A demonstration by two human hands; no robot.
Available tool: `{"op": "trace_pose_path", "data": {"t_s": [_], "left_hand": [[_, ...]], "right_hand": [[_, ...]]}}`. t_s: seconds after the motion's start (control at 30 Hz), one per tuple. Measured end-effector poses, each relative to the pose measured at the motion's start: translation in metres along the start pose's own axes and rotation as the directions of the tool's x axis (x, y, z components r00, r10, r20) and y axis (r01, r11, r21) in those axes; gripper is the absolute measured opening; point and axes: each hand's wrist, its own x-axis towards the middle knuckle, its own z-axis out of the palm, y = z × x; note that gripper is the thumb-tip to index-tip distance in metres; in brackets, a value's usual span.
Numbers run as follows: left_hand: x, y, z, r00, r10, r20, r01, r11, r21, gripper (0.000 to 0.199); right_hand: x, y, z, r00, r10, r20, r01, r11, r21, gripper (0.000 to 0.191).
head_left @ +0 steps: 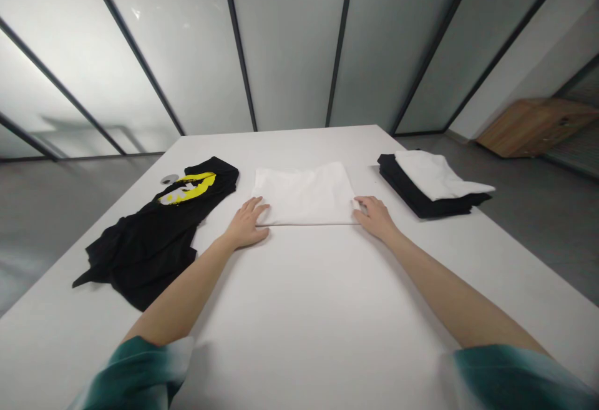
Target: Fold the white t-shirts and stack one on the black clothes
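Observation:
A folded white garment (306, 195) lies flat in the middle of the table, its straight folded edge towards me. At its near left corner rests my left hand (246, 224), open, with the fingers spread and the thumb on the table just in front of the edge. My right hand (375, 216) touches the right side near the other front corner; its fingers are apart and lie along the cloth's edge. Neither hand appears to lift the fabric. Whether the garment is a T-shirt cannot be made out from this fold.
To the left a black T-shirt (150, 241) with a yellow print lies loosely spread, beside a small grey round object (169, 179). At the right, a folded white garment (433, 173) lies on folded black clothing (421, 204) near the edge of the white table (299, 322).

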Motion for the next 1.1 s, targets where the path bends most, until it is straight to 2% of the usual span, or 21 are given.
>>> {"op": "trace_pose_path", "data": {"t_s": [0.13,0.23,0.33,0.43,0.53,0.63,0.73,0.83,0.97,1.1], "left_hand": [[0.001,-0.003,-0.003,0.999,0.039,0.001,-0.039,0.999,-0.017,0.059],[0.001,-0.001,-0.008,0.998,0.049,-0.039,-0.049,0.999,0.002,0.043],[-0.001,0.007,-0.018,0.997,0.053,-0.064,-0.047,0.995,0.086,0.026],[-0.003,0.014,-0.026,0.996,0.089,-0.028,-0.083,0.983,0.162,0.019],[-0.004,0.017,-0.03,0.992,0.122,0.038,-0.127,0.972,0.199,0.02],[-0.002,0.017,-0.03,0.994,0.074,0.08,-0.091,0.968,0.236,0.02],[0.0,0.013,-0.031,0.996,-0.018,0.093,-0.007,0.967,0.255,0.02],[0.004,0.007,-0.032,0.988,-0.122,0.099,0.089,0.954,0.287,0.023],[0.02,-0.003,-0.032,0.967,-0.237,0.093,0.188,0.91,0.369,0.029],[0.058,-0.011,-0.029,0.948,-0.312,0.06,0.262,0.876,0.405,0.029]], "right_hand": [[0.019,0.005,0.002,0.994,0.099,0.055,-0.104,0.99,0.097,0.042],[0.046,0.002,0.002,0.98,0.157,0.126,-0.181,0.96,0.212,0.045],[0.077,-0.006,0.005,0.971,0.193,0.14,-0.227,0.928,0.297,0.048],[0.104,-0.019,0.012,0.956,0.249,0.155,-0.29,0.888,0.357,0.05],[0.122,-0.03,0.018,0.935,0.321,0.151,-0.355,0.853,0.384,0.041],[0.13,-0.035,0.02,0.928,0.353,0.122,-0.372,0.845,0.385,0.03],[0.127,-0.03,0.014,0.934,0.331,0.134,-0.357,0.866,0.351,0.027],[0.109,-0.019,0.003,0.944,0.284,0.169,-0.324,0.895,0.306,0.025],[0.068,-0.004,-0.016,0.963,0.129,0.235,-0.185,0.954,0.234,0.024],[0.016,-0.009,-0.039,0.946,-0.034,0.322,-0.018,0.987,0.157,0.023]]}}
